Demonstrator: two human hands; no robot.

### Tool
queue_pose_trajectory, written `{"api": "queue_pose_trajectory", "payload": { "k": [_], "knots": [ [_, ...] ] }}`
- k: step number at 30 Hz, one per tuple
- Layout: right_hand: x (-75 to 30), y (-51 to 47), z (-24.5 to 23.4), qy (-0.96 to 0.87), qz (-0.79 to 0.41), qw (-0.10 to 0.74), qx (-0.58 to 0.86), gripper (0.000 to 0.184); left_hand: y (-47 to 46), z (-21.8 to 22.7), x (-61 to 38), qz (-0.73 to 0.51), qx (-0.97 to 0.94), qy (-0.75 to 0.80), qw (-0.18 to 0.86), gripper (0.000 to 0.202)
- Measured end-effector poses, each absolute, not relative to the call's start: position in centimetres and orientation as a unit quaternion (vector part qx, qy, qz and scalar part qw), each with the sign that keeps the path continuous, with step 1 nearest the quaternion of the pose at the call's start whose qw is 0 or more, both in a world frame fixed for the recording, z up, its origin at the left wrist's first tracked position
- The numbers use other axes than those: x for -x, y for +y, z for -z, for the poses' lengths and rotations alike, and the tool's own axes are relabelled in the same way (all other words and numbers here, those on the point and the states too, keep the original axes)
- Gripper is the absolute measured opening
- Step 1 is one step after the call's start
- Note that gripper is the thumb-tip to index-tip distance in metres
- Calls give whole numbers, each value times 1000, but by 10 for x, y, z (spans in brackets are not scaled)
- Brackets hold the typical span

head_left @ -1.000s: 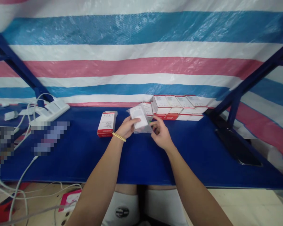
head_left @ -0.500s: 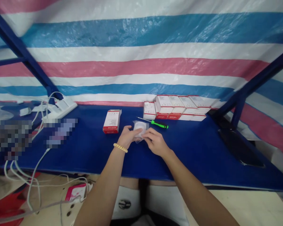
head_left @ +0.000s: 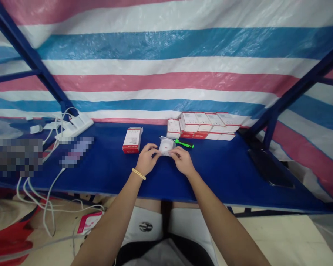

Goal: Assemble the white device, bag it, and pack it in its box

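Note:
A round white device in a clear plastic bag (head_left: 165,145) is between my hands, over the blue tabletop. My left hand (head_left: 147,158) pinches the bag's left edge between thumb and fingers. On the other side, my right hand (head_left: 182,159) pinches the lower right edge. The device's flat face, with a small reddish mark, points up. Just behind the bag lies a screwdriver (head_left: 185,144) with a green handle; its tip is partly hidden by the bag. To the left stands a white and red carton (head_left: 132,140), its far end flap raised.
Several white and red boxes (head_left: 202,125) are stacked at the back right. A dark phone-like slab (head_left: 270,168) lies at the right. At the left are a white power strip (head_left: 74,127), cables and a blurred-out device (head_left: 77,151). Striped sheeting (head_left: 161,81) hangs behind.
My left thumb has moved off the device's face to the bag's left edge, so the round face now shows. My right hand stays at the bag's right side. The camera view has shifted slightly.

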State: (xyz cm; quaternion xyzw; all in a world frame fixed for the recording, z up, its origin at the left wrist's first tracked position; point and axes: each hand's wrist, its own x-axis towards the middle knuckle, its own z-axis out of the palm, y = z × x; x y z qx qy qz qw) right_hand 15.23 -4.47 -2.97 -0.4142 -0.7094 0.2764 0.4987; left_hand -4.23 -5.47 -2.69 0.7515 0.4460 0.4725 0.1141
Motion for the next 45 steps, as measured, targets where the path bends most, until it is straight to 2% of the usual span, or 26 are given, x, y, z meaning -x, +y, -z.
{"api": "queue_pose_trajectory", "payload": {
  "k": [4, 8, 13, 18, 28, 32, 34, 36, 38, 40, 43, 45],
  "knots": [
    [-156, -43, 27, -691, -274, 504, 440, 25, -56, 17, 35, -499, -709, 430, 251, 9],
    [-155, -42, 25, -669, -277, 507, 467, 28, -56, 9, 19, -544, -562, 516, 349, 14],
    [-154, -44, 21, -645, -269, 495, 515, 30, -57, 8, -4, -589, -483, 578, 294, 18],
    [-155, -44, 18, -624, -251, 460, 579, 30, -59, 5, -10, -541, -508, 637, 210, 18],
    [-162, -38, 11, -659, -241, 312, 641, 21, -36, 3, 1, -345, -571, 696, 268, 13],
    [-170, -32, -4, -692, -236, 249, 635, 13, -34, 2, 9, -302, -596, 691, 276, 14],
    [-173, -28, -10, -697, -220, 244, 638, 12, -33, 0, 12, -292, -599, 689, 284, 13],
    [-172, -24, -11, -722, -180, 278, 607, 32, -32, -2, 15, -288, -596, 689, 296, 12],
    [-167, -19, -10, -771, -136, 307, 541, 64, -32, -3, 17, -284, -593, 685, 313, 12],
    [-161, -13, -6, -815, -120, 288, 488, 88, -33, -4, 20, -279, -595, 680, 327, 12],
    [-154, -5, -2, -841, -139, 214, 477, 105, -36, -4, 26, -267, -602, 667, 348, 13],
    [-152, 0, -2, -847, -155, 177, 477, 108, -40, -5, 30, -251, -613, 654, 365, 13]
  ]
}}
